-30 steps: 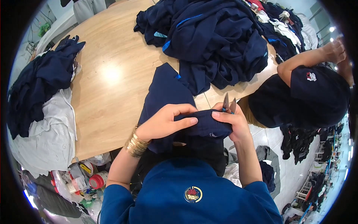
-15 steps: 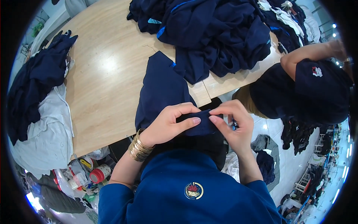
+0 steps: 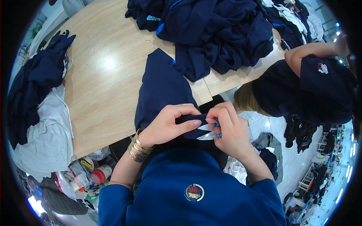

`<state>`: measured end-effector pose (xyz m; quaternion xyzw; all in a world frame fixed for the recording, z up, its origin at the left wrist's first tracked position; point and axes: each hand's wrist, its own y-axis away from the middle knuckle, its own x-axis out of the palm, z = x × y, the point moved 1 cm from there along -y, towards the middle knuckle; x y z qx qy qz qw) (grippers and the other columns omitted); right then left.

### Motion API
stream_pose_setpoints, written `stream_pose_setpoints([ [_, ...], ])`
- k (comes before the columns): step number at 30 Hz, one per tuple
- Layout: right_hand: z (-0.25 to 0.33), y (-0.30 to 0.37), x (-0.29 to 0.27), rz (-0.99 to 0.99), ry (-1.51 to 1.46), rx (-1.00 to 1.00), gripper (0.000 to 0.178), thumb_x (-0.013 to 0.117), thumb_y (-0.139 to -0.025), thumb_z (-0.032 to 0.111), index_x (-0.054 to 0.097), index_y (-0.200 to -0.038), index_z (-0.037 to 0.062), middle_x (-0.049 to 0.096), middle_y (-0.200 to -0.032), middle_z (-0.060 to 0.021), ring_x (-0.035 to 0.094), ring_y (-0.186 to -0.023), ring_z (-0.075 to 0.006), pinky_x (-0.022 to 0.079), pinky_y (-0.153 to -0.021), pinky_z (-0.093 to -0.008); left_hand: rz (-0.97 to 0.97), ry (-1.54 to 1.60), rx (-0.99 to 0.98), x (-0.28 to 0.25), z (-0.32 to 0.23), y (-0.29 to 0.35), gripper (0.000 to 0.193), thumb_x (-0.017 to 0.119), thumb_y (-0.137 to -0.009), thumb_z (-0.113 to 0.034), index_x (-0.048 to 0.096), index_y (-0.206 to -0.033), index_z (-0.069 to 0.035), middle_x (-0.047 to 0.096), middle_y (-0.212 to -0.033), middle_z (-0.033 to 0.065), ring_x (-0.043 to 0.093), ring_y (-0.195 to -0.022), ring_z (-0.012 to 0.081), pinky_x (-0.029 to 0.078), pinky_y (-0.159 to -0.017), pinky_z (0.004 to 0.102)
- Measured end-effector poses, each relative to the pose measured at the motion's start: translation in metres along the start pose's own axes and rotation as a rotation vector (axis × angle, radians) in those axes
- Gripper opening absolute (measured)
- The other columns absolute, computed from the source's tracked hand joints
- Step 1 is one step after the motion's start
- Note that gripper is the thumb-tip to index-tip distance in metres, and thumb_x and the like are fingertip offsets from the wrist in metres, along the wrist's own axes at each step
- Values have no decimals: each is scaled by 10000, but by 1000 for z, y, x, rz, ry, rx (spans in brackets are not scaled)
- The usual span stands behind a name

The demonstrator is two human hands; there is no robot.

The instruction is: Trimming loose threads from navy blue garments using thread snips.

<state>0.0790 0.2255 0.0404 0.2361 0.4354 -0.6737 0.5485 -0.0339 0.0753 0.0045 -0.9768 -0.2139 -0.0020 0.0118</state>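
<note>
A navy garment (image 3: 163, 88) lies over the table's front edge, its near end drawn up between my hands. With thumb and fingers, my left hand (image 3: 167, 126) pinches a fold of that cloth. My right hand (image 3: 232, 132) is closed around thread snips (image 3: 205, 132) with blue ends and bright blades. The blades are spread apart and point left, just below the fold, close to my left thumb. Fingertips of the right hand meet the cloth's edge; whether they grip it too is hard to see.
Navy garments with blue trim heap up at the back of the wooden table (image 3: 102, 94). Navy and white clothes (image 3: 41, 132) hang over its left side. A co-worker (image 3: 301, 86) stands at the right. Below the table's edge sits a red-lidded jar (image 3: 101, 174) among clutter.
My right hand has turned inward and moved slightly left, bringing the snips' blades into sight at the fold. The left hand keeps its pinch on the cloth.
</note>
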Motion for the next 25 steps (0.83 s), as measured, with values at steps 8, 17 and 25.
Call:
stream_pose_setpoints([
  [8, -16, 7, -1, 176, -917, 439, 78, 570, -876, 67, 519, -924, 33, 475, -795, 19, 415, -685, -52, 350, -644, -189, 34, 165, -74, -1, 5, -1, 215, 612, -858, -175, 635, -990, -7, 593, -830, 21, 547, -766, 83, 429, -696, 219],
  [17, -27, 12, -44, 575, -734, 388, 133, 662, -802, 102, 591, -897, 43, 583, -781, -12, 505, -687, -89, 397, -633, -222, 1, 237, -61, 1, 8, -1, 235, 626, -854, -193, 641, -994, -5, 603, -839, 16, 559, -768, 80, 434, -708, 211],
  [25, -23, 19, -36, 99, -98, 181, 358, 716, -750, 227, 572, -1024, 47, 639, -848, -77, 595, -711, -175, 455, -639, -290, 7, 142, -36, 0, 5, -3, 252, 649, -839, -227, 657, -997, -31, 629, -866, 23, 581, -799, 88, 445, -731, 216],
])
